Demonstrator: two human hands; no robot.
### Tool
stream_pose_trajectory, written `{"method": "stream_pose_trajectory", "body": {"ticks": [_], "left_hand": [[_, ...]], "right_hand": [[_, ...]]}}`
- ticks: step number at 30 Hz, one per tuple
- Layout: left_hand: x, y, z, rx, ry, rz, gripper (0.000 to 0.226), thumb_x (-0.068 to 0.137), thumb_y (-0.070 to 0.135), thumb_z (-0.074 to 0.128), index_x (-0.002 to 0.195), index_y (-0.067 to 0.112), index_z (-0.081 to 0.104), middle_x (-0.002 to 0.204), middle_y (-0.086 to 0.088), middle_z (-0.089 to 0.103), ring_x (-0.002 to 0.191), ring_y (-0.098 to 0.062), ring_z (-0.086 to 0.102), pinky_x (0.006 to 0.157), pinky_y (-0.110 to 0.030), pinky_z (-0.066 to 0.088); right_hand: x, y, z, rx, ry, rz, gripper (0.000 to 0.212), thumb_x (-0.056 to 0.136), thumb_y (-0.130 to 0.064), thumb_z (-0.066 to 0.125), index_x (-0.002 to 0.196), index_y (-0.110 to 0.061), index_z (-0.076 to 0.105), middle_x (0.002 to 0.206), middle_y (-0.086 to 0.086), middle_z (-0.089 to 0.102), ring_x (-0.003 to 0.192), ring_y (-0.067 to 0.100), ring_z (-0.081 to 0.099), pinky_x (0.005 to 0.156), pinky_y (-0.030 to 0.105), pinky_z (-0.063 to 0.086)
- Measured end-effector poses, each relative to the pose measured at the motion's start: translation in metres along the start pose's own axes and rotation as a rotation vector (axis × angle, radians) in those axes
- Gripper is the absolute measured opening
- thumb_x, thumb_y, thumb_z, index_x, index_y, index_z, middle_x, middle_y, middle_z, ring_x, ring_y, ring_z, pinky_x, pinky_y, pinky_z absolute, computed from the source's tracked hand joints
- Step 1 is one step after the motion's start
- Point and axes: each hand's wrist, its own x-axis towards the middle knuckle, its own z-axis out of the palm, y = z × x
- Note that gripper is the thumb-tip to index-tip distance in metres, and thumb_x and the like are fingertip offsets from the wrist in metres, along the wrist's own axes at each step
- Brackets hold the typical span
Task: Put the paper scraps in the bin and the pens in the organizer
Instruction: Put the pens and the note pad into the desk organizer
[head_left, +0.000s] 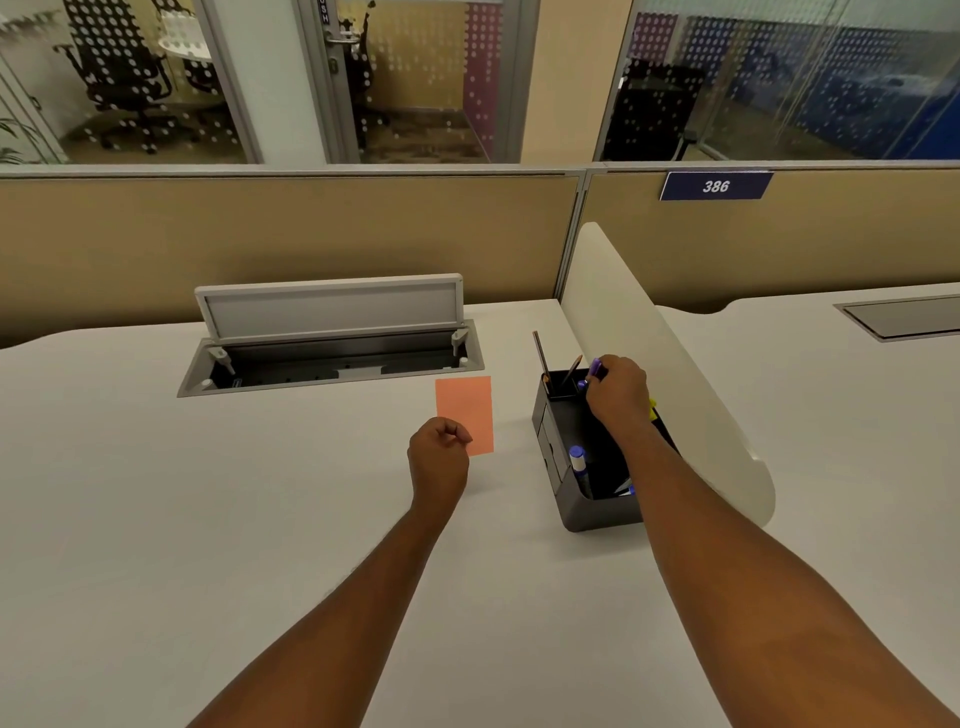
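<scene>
A dark grey desk organizer (558, 470) stands on the white desk right of centre. My right hand (618, 392) is over its back compartments, closed on a purple pen (595, 371) whose tip points down into a slot. Two pencils (541, 358) stand in the back left slot. A blue-and-white marker (577, 460) sits in the front section, and a yellow item (652, 408) shows past my right wrist. An orange paper scrap (467, 408) lies flat on the desk. My left hand (439, 457) is at its near left corner, fingers curled with the tips touching the paper's edge.
An open cable hatch (332, 358) with its lid raised is set into the desk at the back. A white curved divider (660, 364) rises just right of the organizer. A beige partition (291, 234) closes the far side. No bin is in view.
</scene>
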Motion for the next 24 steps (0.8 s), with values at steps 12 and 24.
{"method": "stream_pose_trajectory", "body": {"ticks": [12, 24], "left_hand": [[0.001, 0.01, 0.002, -0.077, 0.02, -0.009, 0.028, 0.081, -0.014, 0.045, 0.072, 0.007, 0.061, 0.077, -0.006, 0.059, 0.071, -0.012, 0.051, 0.071, -0.023, 0.043], [-0.006, 0.024, 0.011, -0.093, -0.013, 0.015, 0.039, 0.084, -0.012, 0.039, 0.062, 0.018, 0.051, 0.074, 0.001, 0.053, 0.07, -0.009, 0.047, 0.065, -0.019, 0.042]], "right_hand": [[-0.003, -0.008, -0.004, 0.147, 0.05, 0.085, 0.054, 0.078, 0.0, 0.072, 0.129, -0.006, 0.054, 0.127, 0.015, 0.056, 0.113, 0.03, 0.058, 0.087, 0.036, 0.053], [-0.047, -0.033, -0.006, 0.298, 0.179, -0.359, 0.026, 0.09, -0.022, 0.06, 0.111, -0.007, 0.063, 0.104, 0.01, 0.064, 0.087, 0.02, 0.062, 0.072, 0.025, 0.054]]}}
